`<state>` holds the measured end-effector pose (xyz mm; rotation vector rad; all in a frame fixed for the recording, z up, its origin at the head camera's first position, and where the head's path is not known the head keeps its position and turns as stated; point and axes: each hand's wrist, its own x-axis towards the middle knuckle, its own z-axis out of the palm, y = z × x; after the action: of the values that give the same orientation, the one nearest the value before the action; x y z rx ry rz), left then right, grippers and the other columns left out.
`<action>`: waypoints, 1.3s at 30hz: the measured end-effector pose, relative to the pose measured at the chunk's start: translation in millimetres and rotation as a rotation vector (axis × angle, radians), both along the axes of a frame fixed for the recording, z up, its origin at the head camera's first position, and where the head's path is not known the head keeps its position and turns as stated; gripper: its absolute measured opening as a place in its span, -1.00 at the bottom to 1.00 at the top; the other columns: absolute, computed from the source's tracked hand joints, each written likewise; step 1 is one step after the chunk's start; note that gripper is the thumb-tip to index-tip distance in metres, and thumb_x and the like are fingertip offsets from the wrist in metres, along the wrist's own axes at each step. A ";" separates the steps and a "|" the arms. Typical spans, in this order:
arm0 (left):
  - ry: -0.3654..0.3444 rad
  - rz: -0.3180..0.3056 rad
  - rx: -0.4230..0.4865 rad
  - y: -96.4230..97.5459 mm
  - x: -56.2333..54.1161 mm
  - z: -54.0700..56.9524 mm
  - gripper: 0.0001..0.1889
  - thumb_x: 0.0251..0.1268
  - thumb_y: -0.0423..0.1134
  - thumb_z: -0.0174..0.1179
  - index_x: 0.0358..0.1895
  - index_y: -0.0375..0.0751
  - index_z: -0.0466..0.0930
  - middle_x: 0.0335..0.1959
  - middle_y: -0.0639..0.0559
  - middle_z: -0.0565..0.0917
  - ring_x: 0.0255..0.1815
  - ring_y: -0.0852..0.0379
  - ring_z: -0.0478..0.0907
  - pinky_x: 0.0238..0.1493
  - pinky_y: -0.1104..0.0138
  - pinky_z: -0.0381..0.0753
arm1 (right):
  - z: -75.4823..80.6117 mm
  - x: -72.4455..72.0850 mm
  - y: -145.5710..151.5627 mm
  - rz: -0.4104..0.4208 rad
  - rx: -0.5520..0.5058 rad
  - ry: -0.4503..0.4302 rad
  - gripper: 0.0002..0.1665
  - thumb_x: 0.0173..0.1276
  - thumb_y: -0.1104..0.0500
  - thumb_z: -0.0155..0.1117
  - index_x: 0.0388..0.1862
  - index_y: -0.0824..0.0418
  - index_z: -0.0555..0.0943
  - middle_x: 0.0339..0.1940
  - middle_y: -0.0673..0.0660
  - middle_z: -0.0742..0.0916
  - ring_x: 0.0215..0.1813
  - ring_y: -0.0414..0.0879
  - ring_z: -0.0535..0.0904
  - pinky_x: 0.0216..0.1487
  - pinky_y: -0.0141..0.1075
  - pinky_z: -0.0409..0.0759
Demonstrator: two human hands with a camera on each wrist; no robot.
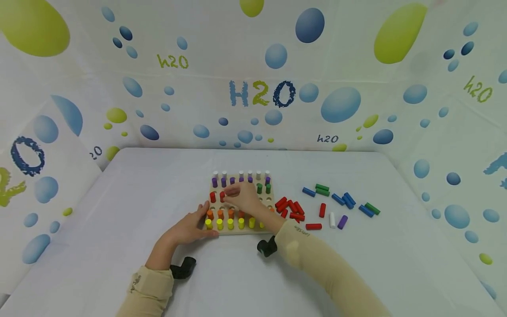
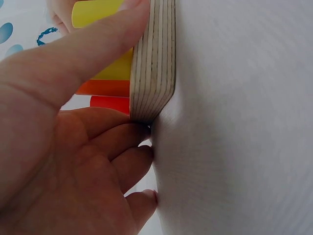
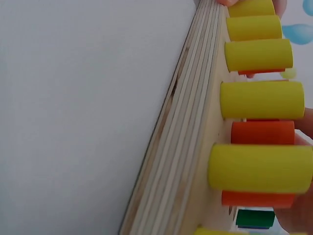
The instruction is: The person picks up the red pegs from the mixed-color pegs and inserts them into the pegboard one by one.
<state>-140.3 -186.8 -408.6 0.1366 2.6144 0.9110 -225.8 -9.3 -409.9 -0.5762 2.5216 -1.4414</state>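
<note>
Beige sleeves (image 1: 321, 262), hands (image 1: 243, 199) at pegboard (image 2: 154, 58)

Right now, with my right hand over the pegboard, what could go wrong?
Your right hand reaches across the upright yellow pegs, so it might knock one. The loose red pegs lie near your right sleeve and could roll if brushed. The pegboard may shift if your left hand slips off its corner.
</note>
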 end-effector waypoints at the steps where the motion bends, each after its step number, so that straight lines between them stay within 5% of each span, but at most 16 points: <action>1: 0.000 0.001 0.001 0.1 0.2 0.4 0.07 -0.02 0.15 0.29 0.43 -0.28 -0.16 0.38 -0.43 -0.10 0.35 -0.43 -0.13 0.26 -0.24 -0.14 | 0.0 0.0 1.8 0.002 -0.003 0.006 -0.71 0.16 0.22 0.34 -0.12 0.27 0.64 -0.20 0.09 0.72 -0.18 -0.15 0.64 -0.15 -0.43 0.58; 39: 0.002 0.019 0.005 1.5 0.5 -1.1 0.09 -0.04 0.15 0.31 0.44 -0.26 -0.16 0.39 -0.40 -0.09 0.36 -0.40 -0.16 0.27 -0.22 -0.15 | -2.3 -3.7 78.8 0.003 0.029 0.090 -0.75 0.19 0.20 0.31 -0.15 0.27 0.65 -0.26 0.07 0.72 -0.18 -0.10 0.63 -0.11 -0.35 0.59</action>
<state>-139.9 -185.3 -409.7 0.1137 2.6197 0.9248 -229.4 69.5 -412.2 -0.6533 2.6045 -1.4055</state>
